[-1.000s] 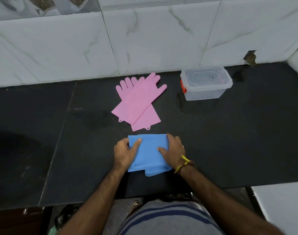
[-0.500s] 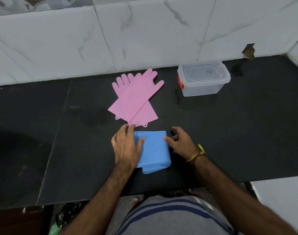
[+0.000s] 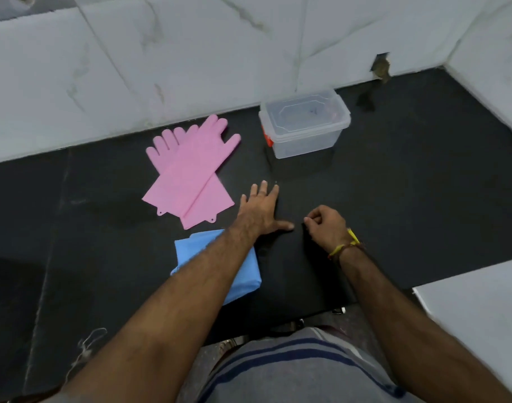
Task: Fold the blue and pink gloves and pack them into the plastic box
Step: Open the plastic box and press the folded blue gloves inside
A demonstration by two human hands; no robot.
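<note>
Both hands have left the folded blue gloves [image 3: 243, 271]: left hand [image 3: 259, 209] spread empty, reaching boxward; right hand [image 3: 326, 225] loosely curled, empty. Next: open plastic box [image 3: 304, 126].

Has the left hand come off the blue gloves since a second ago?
Yes. The left hand has left the folded blue gloves and reached forward toward the plastic box, fingers spread open.

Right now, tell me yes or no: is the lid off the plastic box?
No, the plastic box still has its clear lid seated on top, and it stands apart from both hands on the dark counter.
</note>
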